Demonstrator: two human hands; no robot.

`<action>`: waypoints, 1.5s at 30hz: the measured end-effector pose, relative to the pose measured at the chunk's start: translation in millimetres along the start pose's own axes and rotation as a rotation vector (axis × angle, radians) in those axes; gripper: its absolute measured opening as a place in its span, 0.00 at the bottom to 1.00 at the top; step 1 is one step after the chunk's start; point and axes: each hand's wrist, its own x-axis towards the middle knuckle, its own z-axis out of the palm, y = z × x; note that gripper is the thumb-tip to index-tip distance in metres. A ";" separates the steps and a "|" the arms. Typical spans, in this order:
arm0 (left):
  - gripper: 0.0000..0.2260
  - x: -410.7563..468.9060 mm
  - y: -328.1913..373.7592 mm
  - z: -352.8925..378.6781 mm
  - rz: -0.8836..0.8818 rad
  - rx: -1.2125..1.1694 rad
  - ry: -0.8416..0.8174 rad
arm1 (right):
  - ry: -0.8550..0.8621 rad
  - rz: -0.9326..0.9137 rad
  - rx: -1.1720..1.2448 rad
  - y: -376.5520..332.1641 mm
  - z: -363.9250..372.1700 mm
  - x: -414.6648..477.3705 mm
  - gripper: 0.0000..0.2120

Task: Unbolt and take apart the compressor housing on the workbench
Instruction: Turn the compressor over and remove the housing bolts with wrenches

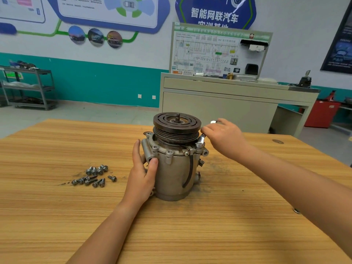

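Note:
A grey metal compressor (pixel 175 168) stands upright on the wooden workbench (pixel 57 216), with a dark grooved pulley (pixel 177 124) on top. My left hand (pixel 142 172) grips the housing's left side, thumb on its front. My right hand (pixel 222 136) holds a shiny wrench (pixel 202 139) whose head sits on a bolt at the flange's right edge. Other bolts (pixel 169 153) still show along the flange's front rim. Most of the wrench handle is hidden inside my fist.
Several loose bolts (pixel 93 176) lie in a pile on the bench, left of the compressor. A beige training cabinet (pixel 219 100) with a wiring board stands behind the bench. A grey shelf cart (pixel 28 86) is at the far left, and a red box (pixel 322 113) at the right.

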 end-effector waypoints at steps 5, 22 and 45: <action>0.33 -0.5 -1.5 -0.3 -0.001 0.002 -0.008 | -0.008 0.356 0.278 6.1 -10.1 -29.0 0.04; 0.35 -2.5 4.2 -0.2 -0.038 -0.014 0.001 | -0.473 0.357 0.678 -27.2 -72.0 -50.5 0.13; 0.37 -2.5 7.9 -0.7 -0.055 -0.021 -0.032 | -0.867 0.148 0.138 -21.3 -97.3 -5.8 0.09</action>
